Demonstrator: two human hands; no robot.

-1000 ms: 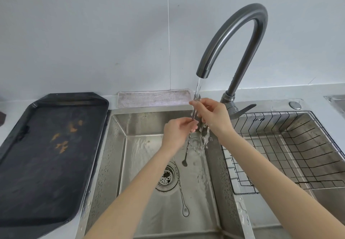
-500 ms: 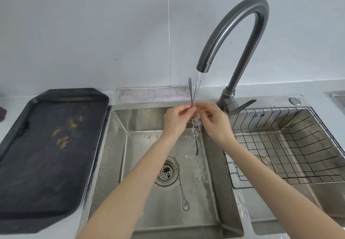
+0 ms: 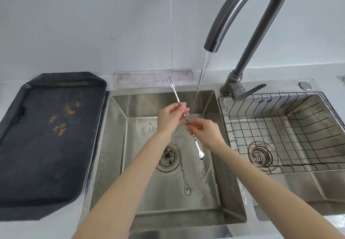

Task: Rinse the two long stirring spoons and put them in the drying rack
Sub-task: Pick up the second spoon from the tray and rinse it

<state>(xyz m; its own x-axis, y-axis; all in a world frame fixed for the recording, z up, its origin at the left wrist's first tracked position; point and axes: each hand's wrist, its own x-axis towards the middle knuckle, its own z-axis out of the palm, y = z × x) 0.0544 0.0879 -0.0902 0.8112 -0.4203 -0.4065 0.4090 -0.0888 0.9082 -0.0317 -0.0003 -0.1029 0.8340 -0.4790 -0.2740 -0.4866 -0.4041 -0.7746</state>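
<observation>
Between both hands, a long stirring spoon [image 3: 179, 106] slants beside the water stream [image 3: 200, 82]. Left hand [image 3: 170, 119] pinches its upper stem; right hand [image 3: 205, 133] pinches lower down. No writing is legible.

Head view: my left hand [image 3: 170, 118] and right hand [image 3: 204, 132] both pinch one long stirring spoon [image 3: 186, 121], tilted, fork end up, bowl down, beside the faucet [image 3: 242, 24] stream. A second spoon [image 3: 183, 175] lies in the sink [image 3: 115, 145] by the drain [image 3: 168, 157]. Drying rack [image 3: 280, 126] at right.

Probably a home kitchen: steel double sink [image 3: 119, 119], arched faucet [image 3: 248, 12], wire drying rack [image 3: 280, 166].
</observation>
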